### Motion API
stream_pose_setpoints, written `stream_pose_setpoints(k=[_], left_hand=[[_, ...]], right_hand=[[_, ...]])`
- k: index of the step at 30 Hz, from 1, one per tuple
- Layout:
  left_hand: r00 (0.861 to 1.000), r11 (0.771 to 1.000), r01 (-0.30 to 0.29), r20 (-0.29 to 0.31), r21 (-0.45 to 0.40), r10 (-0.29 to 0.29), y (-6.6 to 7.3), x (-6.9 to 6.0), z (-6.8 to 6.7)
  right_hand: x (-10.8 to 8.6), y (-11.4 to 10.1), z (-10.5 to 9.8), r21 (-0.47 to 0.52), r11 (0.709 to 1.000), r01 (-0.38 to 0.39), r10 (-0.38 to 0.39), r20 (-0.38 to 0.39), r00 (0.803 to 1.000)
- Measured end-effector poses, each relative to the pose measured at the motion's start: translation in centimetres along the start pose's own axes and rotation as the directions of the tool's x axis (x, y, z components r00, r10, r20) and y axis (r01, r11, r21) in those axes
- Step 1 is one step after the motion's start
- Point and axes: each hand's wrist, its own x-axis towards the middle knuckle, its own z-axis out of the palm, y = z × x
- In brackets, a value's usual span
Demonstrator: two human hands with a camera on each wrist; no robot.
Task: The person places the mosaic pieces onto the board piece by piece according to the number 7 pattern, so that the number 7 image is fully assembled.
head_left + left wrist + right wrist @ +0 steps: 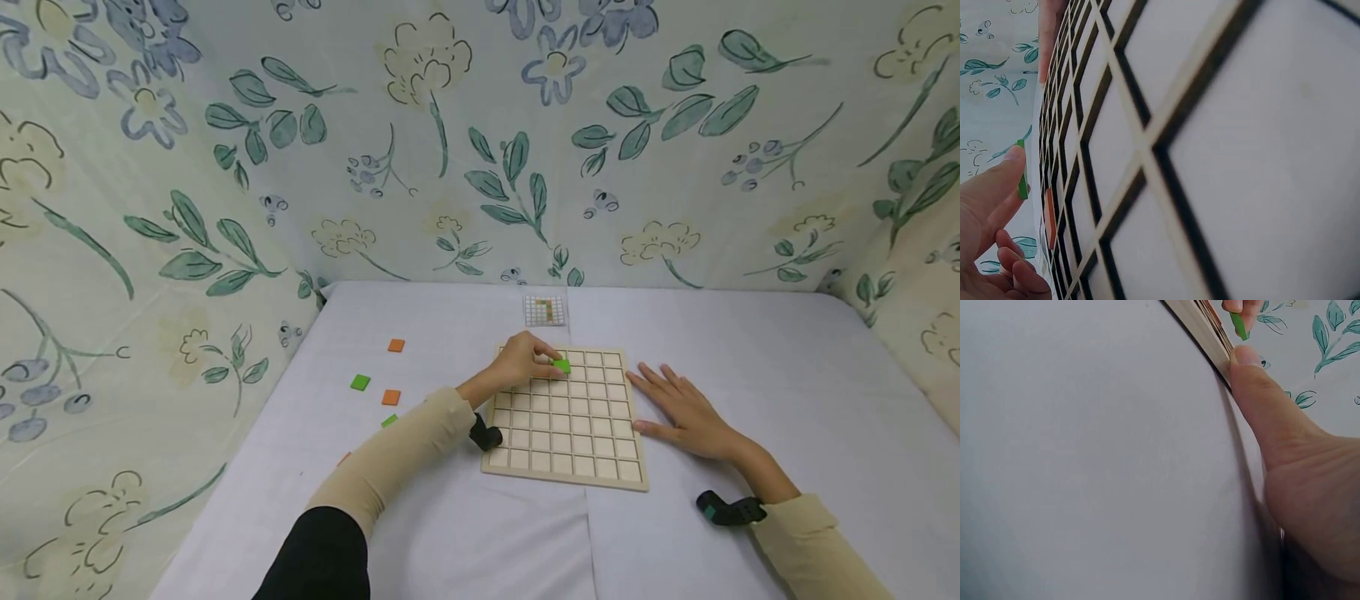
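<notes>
two tan sleeves (405, 454) reach in from the near side of the grid board (582, 424), a dark wrist device (731, 509) at each cuff. at the board's right edge the right hand (686, 419) lies flat, fingers straight and spread, gripping nothing; its thumb tip meets the rim, seemingly to steady a light piece. the board is pale, wood-like and nearly square, with thin raised slats parting it into shallow cells.

off the board's left side, thin square loose tiles (391, 397), orange and green, lie scattered, perhaps set there for easy reach of the left hand; the sleeve partly hides some. over the board's far rows, the left hand (522, 360) pinches a green tile (562, 366) between thumb and finger, other fingers loosely curled. the grip seems to be at the tile's edge, which would leave its underside clear. beneath, an orange tile (1050, 219) appears to sit in a cell.

just beyond the board lies a printed card (543, 311) with a small coloured grid, probably placed to be read past the hands. smooth, creased white cloth (750, 350) spreads under the board; farther back hangs leaf-and-flower fabric (517, 208).
</notes>
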Motion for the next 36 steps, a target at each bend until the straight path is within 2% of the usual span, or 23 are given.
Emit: stream_pose_setpoints(k=[13,19,25,36], left_hand=[[1.000,0.999,-0.024,0.013,0.028,0.024,-0.8,0.2,0.5],[1.000,0.998,-0.007,0.002,0.069,0.007,-0.8,0.2,0.4],[1.000,0.998,0.014,-0.012,0.066,-0.013,-0.7,0.1,0.5],[1.000,0.995,-0.019,-0.014,0.095,0.020,-0.9,0.2,0.5]], right_hand=[[0.0,-0.1,0.0,0.002,1.000,-0.016,0.016,0.011,1.000],[0.0,-0.2,0.0,0.002,1.000,-0.017,0.017,0.011,1.000],[0.0,-0.2,0.1,0.003,1.000,-0.016,0.016,0.010,1.000],[0.0,-0.2,-0.1,0.000,1.000,-0.012,0.012,0.007,1.000]])
